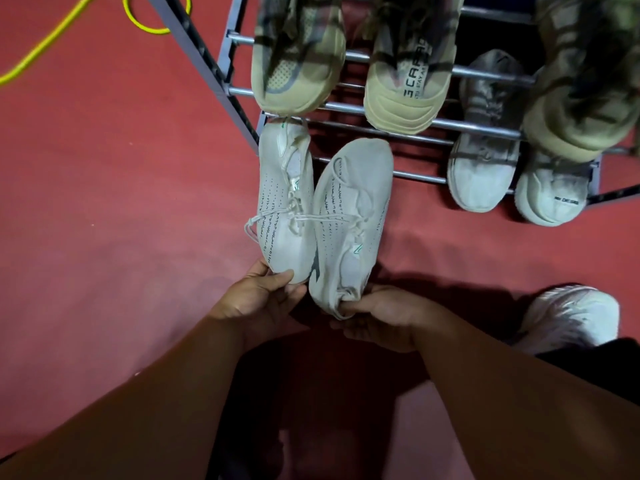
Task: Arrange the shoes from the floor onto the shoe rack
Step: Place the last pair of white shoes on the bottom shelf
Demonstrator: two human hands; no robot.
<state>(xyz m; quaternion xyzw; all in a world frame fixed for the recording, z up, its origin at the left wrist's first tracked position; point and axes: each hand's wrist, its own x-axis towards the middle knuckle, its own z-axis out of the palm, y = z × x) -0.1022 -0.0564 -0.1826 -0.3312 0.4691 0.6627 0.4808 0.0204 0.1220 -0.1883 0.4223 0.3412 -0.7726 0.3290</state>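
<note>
Shoes, white knit, two: left shoe [285, 209] with toe toward the person, right shoe [353, 209] with heel toward the person, side by side and touching, far ends at the front of the shoe rack [204, 64], lower tier, left part; whether they rest on the rails cannot be told. Left hand [263, 296]: thumb and fingers pinching the left shoe's toe. Right hand [377, 317]: fingers curled round the right shoe's heel. Upper tier: tan pair [408, 98]. Lower tier, right: grey-white pair [485, 168]. Floor [104, 168]: red; yellow cable [52, 39] at far left
</note>
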